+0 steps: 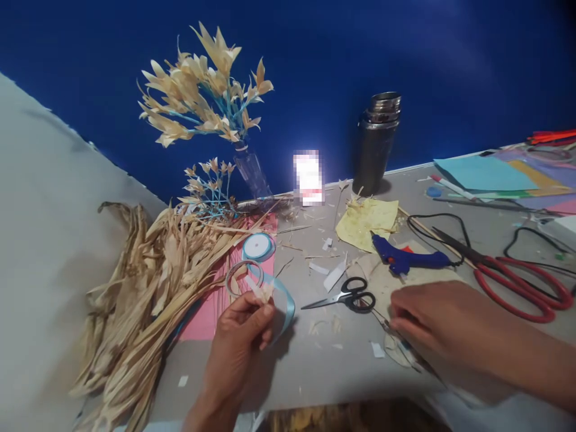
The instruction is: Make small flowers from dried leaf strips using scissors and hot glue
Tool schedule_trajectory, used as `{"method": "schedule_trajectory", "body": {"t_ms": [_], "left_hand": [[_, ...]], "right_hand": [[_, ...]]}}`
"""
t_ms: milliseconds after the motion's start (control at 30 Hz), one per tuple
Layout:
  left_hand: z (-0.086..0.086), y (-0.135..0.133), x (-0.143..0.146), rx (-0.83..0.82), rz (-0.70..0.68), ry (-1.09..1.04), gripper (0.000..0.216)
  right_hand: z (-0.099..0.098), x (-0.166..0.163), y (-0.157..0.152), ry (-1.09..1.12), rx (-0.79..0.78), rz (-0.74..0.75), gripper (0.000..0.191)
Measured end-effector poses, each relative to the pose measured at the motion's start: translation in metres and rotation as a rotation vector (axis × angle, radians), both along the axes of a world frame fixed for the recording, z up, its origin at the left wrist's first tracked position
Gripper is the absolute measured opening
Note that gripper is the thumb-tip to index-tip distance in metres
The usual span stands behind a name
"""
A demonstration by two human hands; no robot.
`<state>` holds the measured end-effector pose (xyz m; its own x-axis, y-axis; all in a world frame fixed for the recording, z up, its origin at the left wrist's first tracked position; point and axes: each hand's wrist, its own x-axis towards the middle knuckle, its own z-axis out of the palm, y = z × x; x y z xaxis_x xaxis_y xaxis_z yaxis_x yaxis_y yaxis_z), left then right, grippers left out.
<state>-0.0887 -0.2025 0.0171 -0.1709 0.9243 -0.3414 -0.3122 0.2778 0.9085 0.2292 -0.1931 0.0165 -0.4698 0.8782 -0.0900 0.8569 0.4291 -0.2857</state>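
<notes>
Small pale piece [265, 292], apparently dry husk, one: held above the tabletop [288, 375], pinched between thumb and fingers of the left hand [240, 327], its upper end left exposed. Clock directions are taken from that hand. At 12 o'clock, a roll of tape [228, 281], with a whitish strip [252, 284] seen across it; whether the strip is joined to the piece cannot be told. Beyond the roll, a ribbon spool [257, 245]; at 1 to 2 o'clock, a loop of blue ribbon [288, 305], soft and probably slippery. At 10 o'clock, a heap of dry husks [148, 288]. At 2 to 3 o'clock, black-handled scissors [345, 295], lying apart from both hands. At 3 o'clock, the right hand [432, 315], fingers curled, near thin dark stems [382, 321]; whether anything is gripped cannot be told. Handling, as judged: the piece is expected to be very light, thin and papery, easily creased or split, with little slip against dry skin. A light pinch is advised, placed at the gathered lower end, where it is likely firmest; the thin upper edges are best left untouched, and squeezing or twisting avoided.
</notes>
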Motion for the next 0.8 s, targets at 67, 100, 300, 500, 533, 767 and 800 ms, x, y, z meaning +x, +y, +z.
{"method": "schedule_trajectory", "body": {"t_ms": [67, 100, 300, 500, 533, 767, 800], "left_hand": [[-0.008, -0.008, 0.000, -0.032, -0.021, 0.025, 0.044], [-0.012, -0.011, 0.001, -0.050, -0.033, 0.030, 0.045], [-0.022, -0.026, 0.003, -0.060, -0.079, 0.027, 0.050], [-0.018, -0.030, 0.004, -0.031, -0.006, 0.008, 0.052], [-0.018, -0.031, 0.003, -0.036, 0.010, -0.003, 0.053], [-0.018, -0.029, -0.005, -0.085, 0.034, -0.028, 0.053], [-0.018, -0.028, -0.006, -0.093, 0.029, -0.022, 0.053]], "right_hand": [[-0.016, 0.010, -0.021, 0.043, -0.023, -0.033, 0.021], [-0.021, 0.013, -0.028, 0.068, -0.019, -0.053, 0.021], [-0.019, -0.007, -0.022, 0.113, 0.082, -0.075, 0.014], [-0.013, -0.036, -0.007, 0.210, 0.124, 0.037, 0.019], [-0.014, -0.038, -0.006, 0.218, 0.132, 0.046, 0.021], [-0.002, -0.024, 0.036, 0.093, 0.270, 0.123, 0.032], [0.003, -0.018, 0.046, 0.070, 0.312, 0.097, 0.032]]}}
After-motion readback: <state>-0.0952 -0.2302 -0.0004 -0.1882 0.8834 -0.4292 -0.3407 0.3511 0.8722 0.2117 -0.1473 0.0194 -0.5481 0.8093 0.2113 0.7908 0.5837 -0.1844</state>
